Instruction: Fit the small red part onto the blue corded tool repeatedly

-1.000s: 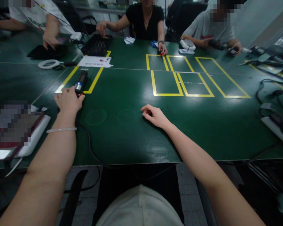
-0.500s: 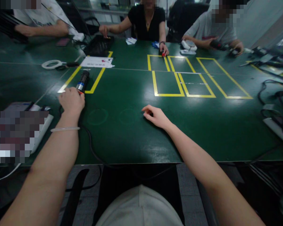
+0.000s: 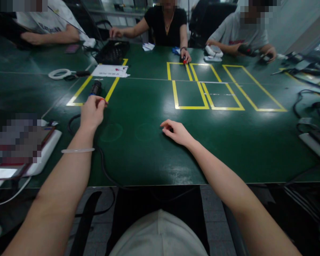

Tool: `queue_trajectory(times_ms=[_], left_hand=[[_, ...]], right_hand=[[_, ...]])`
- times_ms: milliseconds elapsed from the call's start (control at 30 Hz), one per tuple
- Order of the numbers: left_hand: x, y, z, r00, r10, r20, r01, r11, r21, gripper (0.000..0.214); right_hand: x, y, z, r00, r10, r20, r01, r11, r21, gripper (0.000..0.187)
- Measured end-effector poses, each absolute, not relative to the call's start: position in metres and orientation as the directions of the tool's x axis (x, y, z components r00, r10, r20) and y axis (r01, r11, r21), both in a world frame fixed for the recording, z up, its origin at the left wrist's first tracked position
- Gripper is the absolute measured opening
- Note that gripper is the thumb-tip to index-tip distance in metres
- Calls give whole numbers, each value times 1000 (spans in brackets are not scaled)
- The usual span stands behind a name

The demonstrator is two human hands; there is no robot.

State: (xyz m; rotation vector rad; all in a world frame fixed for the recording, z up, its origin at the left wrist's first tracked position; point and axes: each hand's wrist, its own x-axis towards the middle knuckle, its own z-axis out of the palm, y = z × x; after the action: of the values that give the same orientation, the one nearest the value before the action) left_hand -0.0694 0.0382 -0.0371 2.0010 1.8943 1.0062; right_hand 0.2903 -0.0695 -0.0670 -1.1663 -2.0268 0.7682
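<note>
My left hand (image 3: 92,111) is closed around the near end of a black cylindrical tool (image 3: 95,88) with a blue band and a red part at its base. The tool lies inside a yellow-taped box (image 3: 110,91) on the green table (image 3: 149,149). A black cable (image 3: 102,167) runs from under that hand toward the table's front edge. My right hand (image 3: 176,132) rests on the table near the middle, fingers loosely curled and slightly apart, holding nothing.
Three other people sit across the table with their hands on small items. A white ring (image 3: 58,73), a paper sheet (image 3: 110,70) and a black pad (image 3: 112,51) lie at the far left. Yellow-taped rectangles (image 3: 202,92) mark the centre. Cables (image 3: 306,106) sit at the right; a white device (image 3: 40,156) at the left.
My left hand has shifted right and forward along the tool's base, and the tool has turned a little with it. My right hand has stayed in place.
</note>
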Motion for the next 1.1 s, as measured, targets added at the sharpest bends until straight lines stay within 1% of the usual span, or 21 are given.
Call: queue_trajectory(times_ms=[67, 100, 167, 233, 367, 467, 633, 700, 833, 900, 967, 1100], left_hand=[[-42, 28, -36, 123, 967, 225, 591, -253, 766, 30], [-26, 21, -35, 211, 962, 174, 519, -261, 814, 31], [4, 5, -33, 418, 905, 74, 424, -266, 866, 40], [28, -11, -32, 571, 821, 16, 360, -268, 894, 51], [52, -31, -34, 723, 691, -29, 306, -282, 909, 64], [54, -35, -38, 775, 631, -32, 283, -301, 911, 73], [54, -36, -41, 800, 599, -26, 283, -339, 897, 77], [55, -37, -41, 803, 595, -29, 281, -336, 899, 78], [56, -35, -42, 774, 633, -16, 274, -312, 910, 80], [56, -34, -42, 746, 665, 23, 289, -354, 890, 74], [56, -34, -41, 715, 694, 82, 324, -432, 841, 60], [58, -39, -36, 698, 695, 173, 421, -594, 685, 34]], right_hand=[[290, -69, -68, -373, 891, 258, 485, 424, -764, 17], [290, -69, -69, -370, 892, 258, 474, 421, -773, 16], [289, -70, -70, -371, 892, 259, 443, 416, -794, 17], [288, -70, -71, -379, 884, 272, 404, 423, -811, 20], [285, -71, -71, -398, 861, 318, 331, 458, -825, 32], [283, -72, -71, -433, 845, 314, 298, 463, -835, 34], [279, -74, -70, -492, 824, 281, 266, 450, -853, 17], [279, -74, -70, -484, 833, 270, 264, 433, -862, 14], [281, -73, -68, -424, 876, 231, 280, 369, -886, 18], [282, -72, -67, -388, 897, 212, 294, 339, -894, 20], [283, -71, -67, -358, 912, 200, 296, 314, -902, 22], [283, -71, -67, -326, 927, 184, 310, 289, -906, 23]])
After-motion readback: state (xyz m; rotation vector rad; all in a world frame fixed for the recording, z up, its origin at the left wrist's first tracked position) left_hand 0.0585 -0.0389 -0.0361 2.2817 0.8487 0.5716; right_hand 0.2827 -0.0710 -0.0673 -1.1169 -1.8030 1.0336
